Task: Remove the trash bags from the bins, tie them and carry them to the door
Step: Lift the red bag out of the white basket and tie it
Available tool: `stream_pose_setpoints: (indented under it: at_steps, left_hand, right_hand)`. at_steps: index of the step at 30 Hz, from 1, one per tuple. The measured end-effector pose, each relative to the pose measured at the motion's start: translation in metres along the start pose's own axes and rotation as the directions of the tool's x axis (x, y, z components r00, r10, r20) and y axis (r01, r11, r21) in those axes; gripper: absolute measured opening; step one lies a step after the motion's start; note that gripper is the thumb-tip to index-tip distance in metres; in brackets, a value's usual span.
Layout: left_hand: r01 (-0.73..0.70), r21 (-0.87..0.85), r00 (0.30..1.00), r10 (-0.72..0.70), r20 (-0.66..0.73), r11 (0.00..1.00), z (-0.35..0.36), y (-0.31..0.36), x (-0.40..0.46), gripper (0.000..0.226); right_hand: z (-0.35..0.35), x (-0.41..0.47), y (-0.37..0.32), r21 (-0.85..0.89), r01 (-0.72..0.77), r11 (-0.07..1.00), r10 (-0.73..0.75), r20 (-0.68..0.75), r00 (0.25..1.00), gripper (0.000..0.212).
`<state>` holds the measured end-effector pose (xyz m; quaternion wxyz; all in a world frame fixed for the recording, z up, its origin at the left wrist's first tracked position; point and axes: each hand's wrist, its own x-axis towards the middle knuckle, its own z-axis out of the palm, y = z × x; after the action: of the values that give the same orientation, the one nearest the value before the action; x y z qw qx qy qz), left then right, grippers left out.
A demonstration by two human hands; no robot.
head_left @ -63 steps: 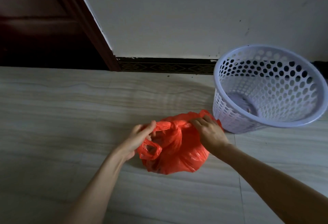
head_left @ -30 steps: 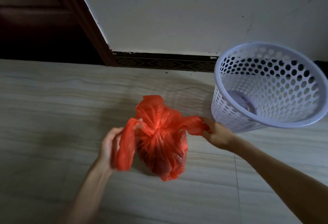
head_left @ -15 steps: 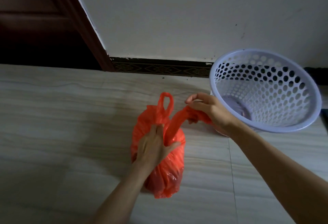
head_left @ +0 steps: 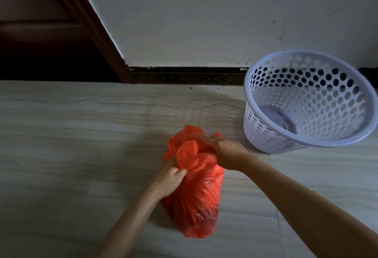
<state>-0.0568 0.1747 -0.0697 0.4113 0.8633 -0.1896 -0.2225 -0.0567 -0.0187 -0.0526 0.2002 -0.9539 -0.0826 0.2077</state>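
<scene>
Tying was under way: the red bag [head_left: 194, 188] sat on the floor [head_left: 71, 135] beside the empty bin [head_left: 306, 102], left hand [head_left: 169, 178] and right hand [head_left: 225, 151] each pinching its gathered top; pulling both ends evenly should snug the knot.

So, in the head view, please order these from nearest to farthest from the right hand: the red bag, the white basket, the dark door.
1. Red bag: under the right hand, which grips its top.
2. White basket: on the floor just right of that hand, beside the wall.
3. Dark door: far upper left, across the floor.
</scene>
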Motion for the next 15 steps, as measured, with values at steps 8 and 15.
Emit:
stream_pose_setpoints:
  at_steps: [8, 15]
  left_hand:
    - [0.166, 0.056, 0.985, -0.163, -0.053, 0.985, -0.013, 0.014, 0.01, 0.028]
    - [0.509, -0.495, 0.861, -0.407, 0.305, 0.705, -0.034, 0.012, 0.012, 0.032]
  right_hand:
    - [-0.013, -0.005, -0.004, -0.171, 0.035, 0.985, -0.067, -0.185, 0.981, 0.031]
    - [-0.023, -0.003, -0.002, 0.054, -0.043, 0.998, 0.051, -0.173, 0.984, 0.018]
